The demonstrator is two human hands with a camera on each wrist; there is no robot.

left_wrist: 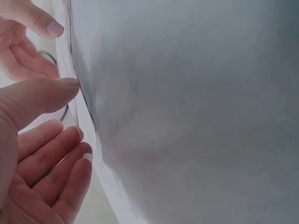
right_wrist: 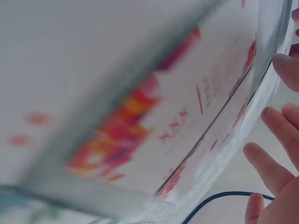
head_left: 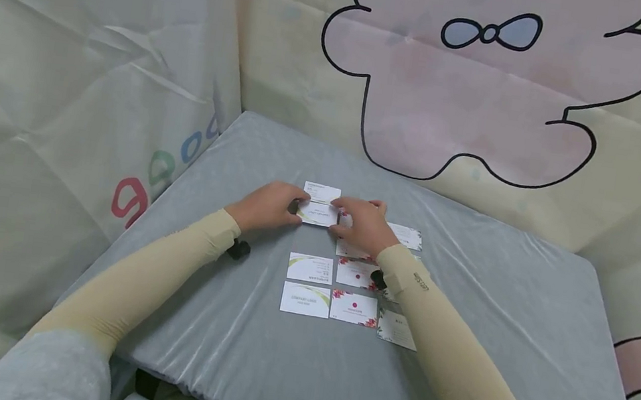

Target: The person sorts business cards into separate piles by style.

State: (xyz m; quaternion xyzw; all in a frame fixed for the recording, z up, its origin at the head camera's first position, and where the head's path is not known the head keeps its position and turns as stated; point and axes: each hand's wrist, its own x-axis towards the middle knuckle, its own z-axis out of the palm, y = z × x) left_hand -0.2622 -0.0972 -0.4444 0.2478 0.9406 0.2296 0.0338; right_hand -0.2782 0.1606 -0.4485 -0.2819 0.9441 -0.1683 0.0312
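A white business card [head_left: 317,214] with a green-yellow curve lies between the two hands on the grey cloth. My left hand [head_left: 271,207] holds its left side, forefinger near the upper corner and thumb near the lower one. On its right side my right hand [head_left: 364,226] holds it the same way, thumb low and forefinger high. Just above lies another white card [head_left: 322,192] with small print. In the left wrist view, the left thumb [left_wrist: 51,95] meets a thin edge while the other fingers bend loosely below. Red-flowered cards are partly hidden under the right hand.
Nearer on the grey-covered table [head_left: 207,320] lie two curve-patterned cards, an upper one [head_left: 310,268] and a lower one [head_left: 305,299]. Beside them are red-flowered cards [head_left: 354,308] and leaf-edged cards [head_left: 397,330], some behind the right forearm. A printed curtain [head_left: 478,112] hangs behind.
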